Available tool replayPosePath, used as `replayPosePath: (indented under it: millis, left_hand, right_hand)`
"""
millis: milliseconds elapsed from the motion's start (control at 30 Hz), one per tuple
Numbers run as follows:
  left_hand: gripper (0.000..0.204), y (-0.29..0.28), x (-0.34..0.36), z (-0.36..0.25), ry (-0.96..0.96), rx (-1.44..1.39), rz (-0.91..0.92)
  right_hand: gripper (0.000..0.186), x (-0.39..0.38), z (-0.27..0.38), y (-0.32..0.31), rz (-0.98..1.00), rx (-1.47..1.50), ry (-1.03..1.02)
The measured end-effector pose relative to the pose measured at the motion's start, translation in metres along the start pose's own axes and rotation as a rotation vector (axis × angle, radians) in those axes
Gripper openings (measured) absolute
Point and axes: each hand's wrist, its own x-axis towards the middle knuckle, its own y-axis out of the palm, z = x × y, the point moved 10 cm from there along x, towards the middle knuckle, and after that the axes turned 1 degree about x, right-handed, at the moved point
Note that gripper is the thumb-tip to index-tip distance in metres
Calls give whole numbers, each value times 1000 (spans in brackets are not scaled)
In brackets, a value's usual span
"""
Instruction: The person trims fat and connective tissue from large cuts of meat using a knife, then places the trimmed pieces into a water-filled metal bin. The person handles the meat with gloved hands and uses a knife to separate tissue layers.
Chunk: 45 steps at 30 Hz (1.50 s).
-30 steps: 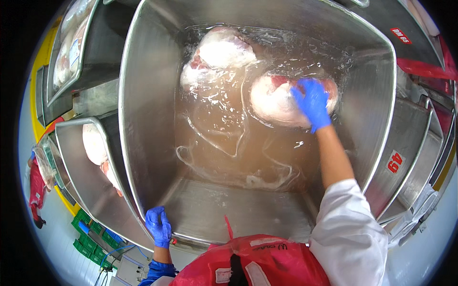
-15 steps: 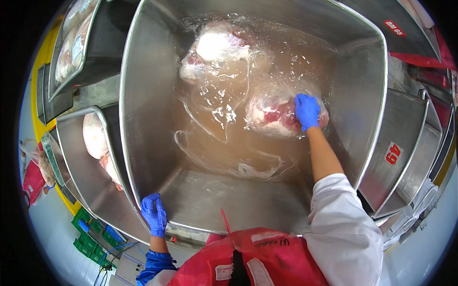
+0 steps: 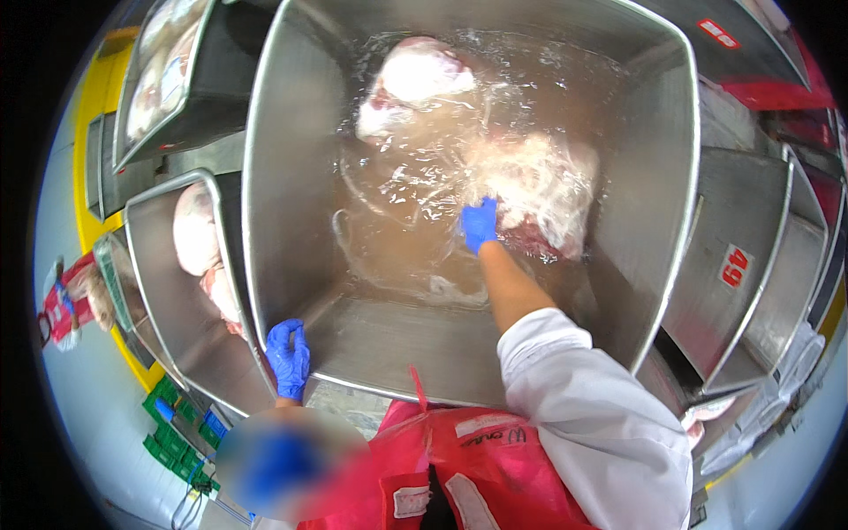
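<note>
Glistening whitish meat chunk [image 3: 549,187], reddish lower edge

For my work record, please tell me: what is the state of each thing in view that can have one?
Large metal tub: open-topped, holding murky liquid.
Nearer meat piece: partly submerged, wet.
Farther meat piece: partly submerged.
Right grip: at the nearer meat piece, closure unclear.
Left grip: bent, at the tub's near-left corner.
Left side bin: open-topped, holding pale meat.
</note>
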Motion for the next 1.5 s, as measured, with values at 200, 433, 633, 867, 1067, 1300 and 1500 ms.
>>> replayPosePath:
  millis: [200,433,633,867,1067,1300,1500]
  left_hand:
    - [18,27,9,-40,134,-63,244]
    - [60,126,38,-255,740,-175,598]
    - [69,218,39,-219,-119,-1185,801]
    - [39,272,14,-197,-637,-1399,1121]
    - [42,293,-22,-163,395,-359,820]
    - [30,262,19,-196,170,-731,853]
    - [18,189,63,-239,-149,-1076,689]
  right_hand:
    - [7,-94,22,29,362,-455,15]
    - [13,-213,155,21,603,-506,5]
    - [25,-256,181,-2,608,-455,17]
    - [25,-259,167,14,531,-377,-118]
    - [16,-177,217,-9,494,-44,188]
    - [18,-98,302,-64,108,-236,-342]
    - [27,-208,276,1,598,-1278,-826]
